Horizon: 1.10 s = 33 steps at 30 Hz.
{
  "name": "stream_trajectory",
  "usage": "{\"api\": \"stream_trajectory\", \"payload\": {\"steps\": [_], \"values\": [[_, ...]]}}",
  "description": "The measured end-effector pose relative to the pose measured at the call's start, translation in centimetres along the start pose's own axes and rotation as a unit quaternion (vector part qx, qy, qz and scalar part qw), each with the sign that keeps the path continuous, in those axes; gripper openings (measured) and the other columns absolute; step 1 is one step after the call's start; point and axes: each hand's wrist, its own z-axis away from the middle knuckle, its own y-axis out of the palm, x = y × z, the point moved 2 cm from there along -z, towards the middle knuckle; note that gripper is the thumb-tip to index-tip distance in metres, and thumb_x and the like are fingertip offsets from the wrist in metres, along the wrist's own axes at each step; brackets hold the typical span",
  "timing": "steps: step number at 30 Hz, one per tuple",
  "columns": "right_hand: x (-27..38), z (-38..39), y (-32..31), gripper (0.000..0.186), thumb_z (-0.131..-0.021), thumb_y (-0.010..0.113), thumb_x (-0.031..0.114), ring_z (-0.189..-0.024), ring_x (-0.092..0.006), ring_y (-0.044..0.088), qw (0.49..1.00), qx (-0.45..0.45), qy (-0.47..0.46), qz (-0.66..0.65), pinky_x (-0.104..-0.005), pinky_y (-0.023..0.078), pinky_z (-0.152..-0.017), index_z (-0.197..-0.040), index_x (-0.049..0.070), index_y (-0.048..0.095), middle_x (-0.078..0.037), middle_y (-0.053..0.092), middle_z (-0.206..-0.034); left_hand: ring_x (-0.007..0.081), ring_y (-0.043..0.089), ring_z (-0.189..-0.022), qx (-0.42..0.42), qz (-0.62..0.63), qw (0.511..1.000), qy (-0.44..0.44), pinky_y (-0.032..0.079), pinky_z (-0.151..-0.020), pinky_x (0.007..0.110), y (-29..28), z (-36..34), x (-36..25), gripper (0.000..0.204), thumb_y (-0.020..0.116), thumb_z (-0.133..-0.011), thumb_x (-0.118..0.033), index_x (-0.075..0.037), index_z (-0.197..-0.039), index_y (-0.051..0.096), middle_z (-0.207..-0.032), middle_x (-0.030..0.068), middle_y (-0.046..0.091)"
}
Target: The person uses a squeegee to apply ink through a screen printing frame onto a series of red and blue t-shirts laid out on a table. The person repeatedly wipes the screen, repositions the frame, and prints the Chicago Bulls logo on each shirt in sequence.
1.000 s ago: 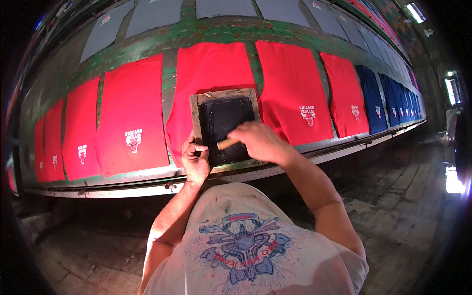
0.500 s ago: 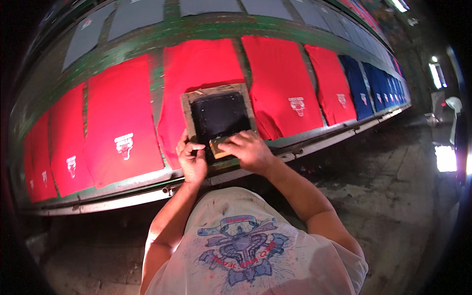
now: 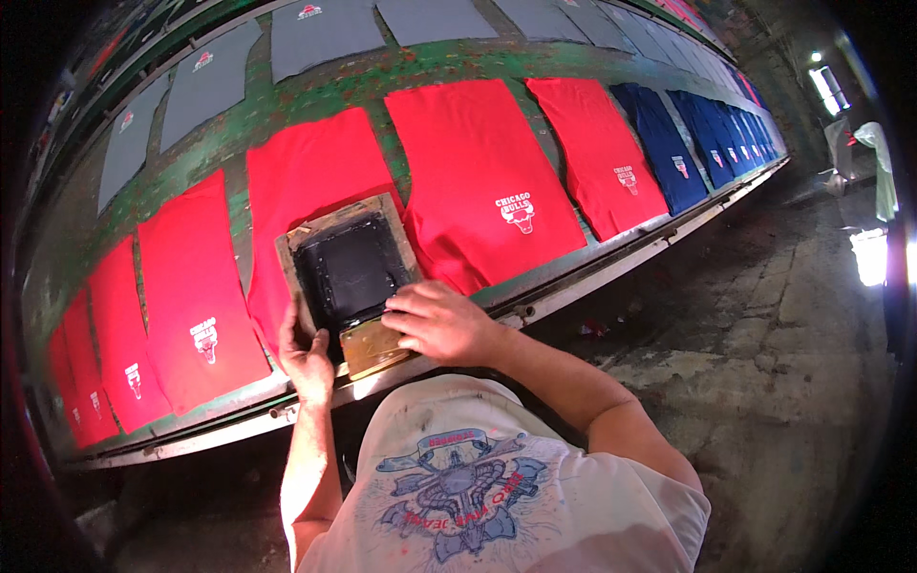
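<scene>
A small wooden-framed printing screen (image 3: 296, 265) with a dark inner surface (image 3: 357, 272) lies over the near part of a red fabric panel (image 3: 320, 158). My left hand (image 3: 309, 363) grips its near left side, thumb up and fingers along the outer edge. At the near end of the frame is a tan wooden squeegee (image 3: 374, 350), its broad face showing. My right hand (image 3: 437, 323) is closed at its right end, fingertips over the near right corner of the screen. The blade side of the squeegee is hidden.
Red panels with white printed emblems (image 3: 517, 212) flank the screen. Navy panels (image 3: 676, 162) follow to the right. Grey panels (image 3: 325, 43) lie in a far row on the green-stained table (image 3: 315, 95). A metal rail (image 3: 640, 253) runs along the near edge, above a concrete floor (image 3: 745, 382).
The view has shifted, so the table and screen appear farther left. The squeegee has come nearer to me, to the frame's near end, and shows more of its face.
</scene>
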Motion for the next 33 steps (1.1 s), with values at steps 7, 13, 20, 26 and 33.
{"api": "stream_trajectory", "payload": {"steps": [7, 13, 20, 26, 33], "values": [[-8.7, 3.8, -7.1, 0.045, -0.095, 0.079, 0.014, -0.129, -0.0409, 0.064, 0.991, -0.075, 0.111, -0.024, -0.0525, 0.051, -0.114, -0.138, 0.005, 0.072, -0.018, 0.071, -0.137, 0.0225, 0.07, -0.129, -0.082, -0.221, 0.966, -0.105, 0.052, -0.116, 0.037, -0.1, -0.3, -2.0, 0.064, 0.079, -0.092, 0.008, 0.009, -0.153, 0.063, -0.142, 0.0157, 0.073], [-11.0, 0.0, -7.0, 0.047, -0.099, 0.076, 0.015, -0.132, -0.043, 0.063, 0.997, -0.05, 0.048, -0.021, -0.0546, 0.049, -0.116, -0.144, 0.002, 0.067, -0.021, 0.071, -0.139, 0.0255, 0.076, -0.12, -0.085, -0.295, 0.951, -0.027, 0.058, -0.109, 0.038, 0.3, -0.6, -2.2, 0.065, 0.082, -0.085, 0.004, 0.008, -0.148, 0.067, -0.133, 0.0211, 0.078], [-14.7, -11.0, -2.4, 0.044, -0.109, 0.068, 0.031, -0.125, -0.0436, 0.067, 0.999, -0.017, 0.027, -0.041, -0.0532, 0.05, -0.114, -0.141, 0.001, 0.07, -0.024, 0.075, -0.131, 0.0302, 0.06, -0.148, -0.066, -0.24, 0.968, -0.01, 0.045, -0.127, 0.042, 1.0, -0.6, -2.0, 0.076, 0.072, -0.083, 0.011, 0.005, -0.158, 0.057, -0.156, 0.0241, 0.063], [-19.3, -18.9, 1.5, 0.053, -0.114, 0.057, 0.049, -0.104, -0.042, 0.077, 0.964, 0.13, 0.15, -0.175, -0.0523, 0.057, -0.097, -0.124, 0.001, 0.078, -0.024, 0.081, -0.109, 0.0267, 0.057, -0.151, -0.053, -0.172, 0.984, 0.015, 0.041, -0.13, 0.039, 0.9, 0.0, -1.1, 0.076, 0.065, -0.086, 0.017, 0.004, -0.16, 0.053, -0.157, 0.0177, 0.064], [-22.2, -22.6, 1.5, 0.077, -0.116, 0.05, 0.064, -0.131, -0.0303, 0.071, 0.917, 0.291, 0.249, -0.11, -0.0423, 0.053, -0.114, -0.14, -0.006, 0.072, -0.021, 0.077, -0.137, 0.0385, 0.064, -0.134, -0.077, -0.214, 0.968, 0.108, 0.049, -0.117, 0.049, 0.9, 0.9, -2.6, 0.052, 0.073, -0.078, 0.01, -0.001, -0.129, 0.077, -0.14, 0.023, 0.07]]}}
